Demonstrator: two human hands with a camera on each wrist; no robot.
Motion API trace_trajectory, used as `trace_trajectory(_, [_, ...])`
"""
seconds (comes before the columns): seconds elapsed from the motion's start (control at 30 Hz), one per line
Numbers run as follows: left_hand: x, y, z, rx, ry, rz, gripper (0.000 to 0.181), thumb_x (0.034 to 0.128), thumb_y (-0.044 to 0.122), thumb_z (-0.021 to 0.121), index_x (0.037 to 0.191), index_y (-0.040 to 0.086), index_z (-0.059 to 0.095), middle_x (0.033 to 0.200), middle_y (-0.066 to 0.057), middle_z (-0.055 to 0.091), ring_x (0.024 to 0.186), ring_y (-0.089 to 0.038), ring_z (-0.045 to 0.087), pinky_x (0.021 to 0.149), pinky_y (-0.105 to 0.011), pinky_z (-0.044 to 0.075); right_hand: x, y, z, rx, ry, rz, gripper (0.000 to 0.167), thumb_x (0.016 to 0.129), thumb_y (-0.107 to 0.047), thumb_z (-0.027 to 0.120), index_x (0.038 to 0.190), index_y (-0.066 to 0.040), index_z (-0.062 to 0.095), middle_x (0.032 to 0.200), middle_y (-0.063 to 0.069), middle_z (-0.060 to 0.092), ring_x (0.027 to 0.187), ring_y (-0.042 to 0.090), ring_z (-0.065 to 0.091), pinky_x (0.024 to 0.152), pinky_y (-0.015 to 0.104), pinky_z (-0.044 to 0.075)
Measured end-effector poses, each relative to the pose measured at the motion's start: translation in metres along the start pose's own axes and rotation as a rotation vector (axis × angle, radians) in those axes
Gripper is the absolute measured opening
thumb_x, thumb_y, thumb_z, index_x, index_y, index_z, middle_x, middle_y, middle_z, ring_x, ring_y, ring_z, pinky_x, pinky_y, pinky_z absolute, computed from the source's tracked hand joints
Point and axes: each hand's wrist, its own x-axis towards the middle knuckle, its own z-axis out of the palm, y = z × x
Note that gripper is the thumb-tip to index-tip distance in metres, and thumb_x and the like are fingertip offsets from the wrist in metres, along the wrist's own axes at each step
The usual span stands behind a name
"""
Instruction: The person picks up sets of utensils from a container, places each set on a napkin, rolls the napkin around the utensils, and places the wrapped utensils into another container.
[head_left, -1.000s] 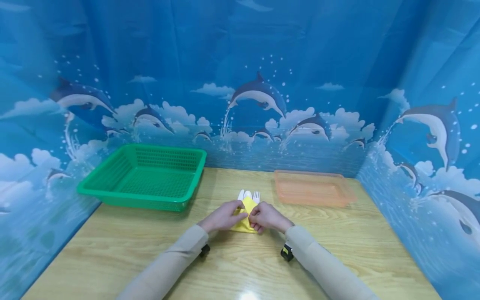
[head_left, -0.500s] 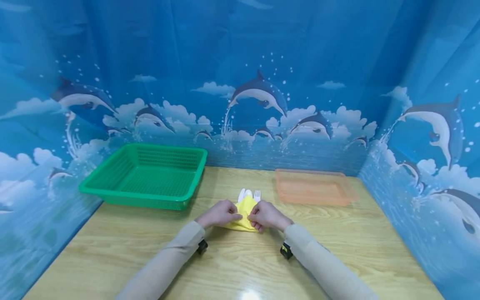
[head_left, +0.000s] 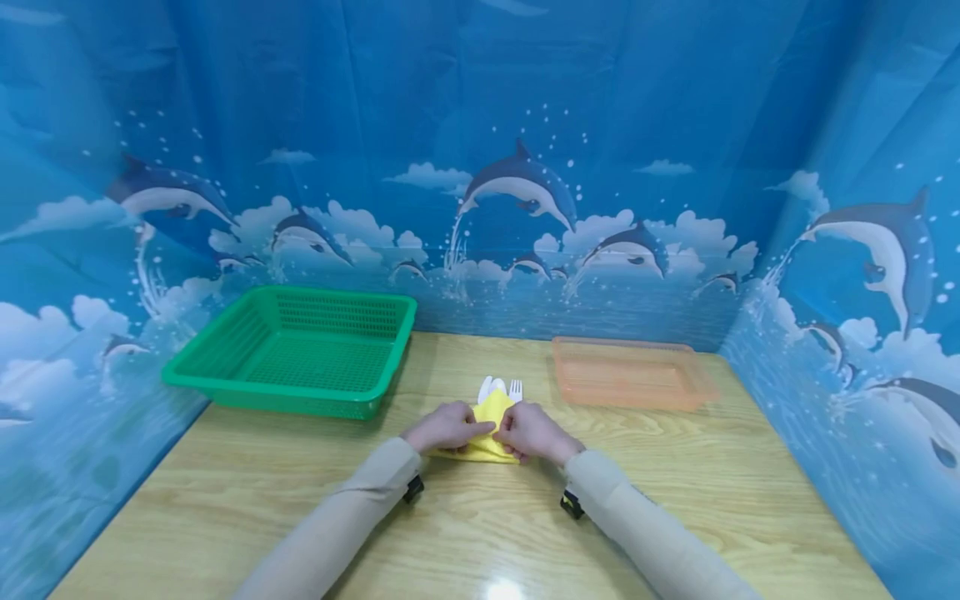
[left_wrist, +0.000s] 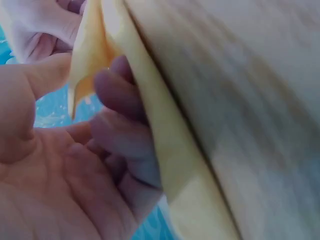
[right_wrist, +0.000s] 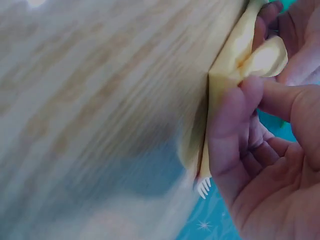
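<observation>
A yellow cloth (head_left: 492, 407) lies folded over the lower parts of a white knife (head_left: 485, 388), spoon (head_left: 498, 385) and fork (head_left: 516, 390), whose tops stick out at its far side. The left hand (head_left: 447, 427) is at the cloth's left part; in the left wrist view its curled fingers (left_wrist: 122, 135) lie against the cloth, with a raised flap (left_wrist: 82, 75) between thumb and fingers. On the right, the right hand (head_left: 534, 432) pinches the cloth between thumb and forefinger, as the right wrist view shows (right_wrist: 260, 95). Fork tines (right_wrist: 204, 187) show below the cloth there.
A green basket (head_left: 300, 390) stands at the back left of the wooden table (head_left: 480, 533). At the back right lies a shallow translucent orange tray (head_left: 637, 400). A blue curtain (head_left: 450, 100) with dolphins surrounds the table's back and sides.
The left hand first moved a little left, drawing back from the cloth's middle, then came back right with its thumb nearer the right hand. The right hand has hardly moved.
</observation>
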Motion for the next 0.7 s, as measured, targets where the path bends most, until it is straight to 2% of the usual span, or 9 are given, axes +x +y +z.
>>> trace_trajectory(0.07, [0.001, 0.001, 0.002, 0.016, -0.014, -0.008, 0.043, 0.0923, 0.047, 0.063, 0.066, 0.014, 0.054, 0.054, 0.002, 0.051, 0.048, -0.009, 0.043, 0.045, -0.021, 0.034, 0.0, 0.0, 0.001, -0.098, 0.033, -0.075, 0.015, 0.091, -0.015, 0.067, 0.078, -0.008, 0.065, 0.065, -0.002, 0.062, 0.053, 0.008, 0.053, 0.052, 0.023, 0.049])
trace_trajectory(0.17, [0.002, 0.001, 0.004, 0.044, -0.019, 0.001, 0.047, 0.0909, 0.046, 0.065, 0.057, 0.017, 0.049, 0.05, 0.004, 0.046, 0.045, -0.008, 0.038, 0.043, -0.02, 0.03, 0.002, 0.001, 0.001, -0.26, 0.09, -0.185, 0.013, 0.09, -0.021, 0.071, 0.091, -0.009, 0.067, 0.081, -0.001, 0.064, 0.073, 0.012, 0.057, 0.074, 0.03, 0.051])
trace_trajectory(0.27, [0.002, 0.0, 0.005, 0.074, -0.023, 0.026, 0.047, 0.0906, 0.044, 0.066, 0.057, 0.017, 0.047, 0.051, 0.005, 0.044, 0.045, -0.008, 0.037, 0.043, -0.019, 0.029, 0.004, 0.001, 0.001, -0.332, 0.095, -0.25, 0.026, 0.089, -0.022, 0.072, 0.109, -0.006, 0.068, 0.104, 0.006, 0.066, 0.099, 0.021, 0.059, 0.094, 0.042, 0.049])
trace_trajectory(0.33, [0.003, 0.0, 0.005, 0.081, -0.035, 0.04, 0.045, 0.0912, 0.04, 0.066, 0.058, 0.017, 0.047, 0.052, 0.005, 0.042, 0.046, -0.008, 0.036, 0.044, -0.019, 0.029, 0.006, 0.002, 0.0, -0.346, 0.065, -0.27, 0.033, 0.089, -0.02, 0.071, 0.118, -0.005, 0.066, 0.117, 0.009, 0.064, 0.113, 0.025, 0.056, 0.103, 0.045, 0.045])
trace_trajectory(0.53, [0.003, -0.003, 0.004, 0.072, -0.061, 0.065, 0.043, 0.0937, 0.027, 0.064, 0.055, 0.016, 0.049, 0.049, 0.006, 0.042, 0.044, -0.007, 0.034, 0.043, -0.019, 0.026, 0.013, 0.007, -0.004, -0.323, -0.029, -0.319, 0.033, 0.092, -0.009, 0.063, 0.124, -0.001, 0.064, 0.124, 0.014, 0.059, 0.118, 0.028, 0.053, 0.104, 0.044, 0.045])
trace_trajectory(0.7, [0.0, -0.004, 0.005, 0.1, -0.067, 0.069, 0.039, 0.0933, 0.025, 0.064, 0.057, 0.016, 0.052, 0.053, 0.006, 0.047, 0.047, -0.007, 0.038, 0.046, -0.019, 0.029, 0.018, 0.012, -0.008, -0.287, -0.049, -0.317, 0.033, 0.094, 0.0, 0.05, 0.124, 0.0, 0.065, 0.125, 0.015, 0.059, 0.119, 0.028, 0.052, 0.104, 0.045, 0.044])
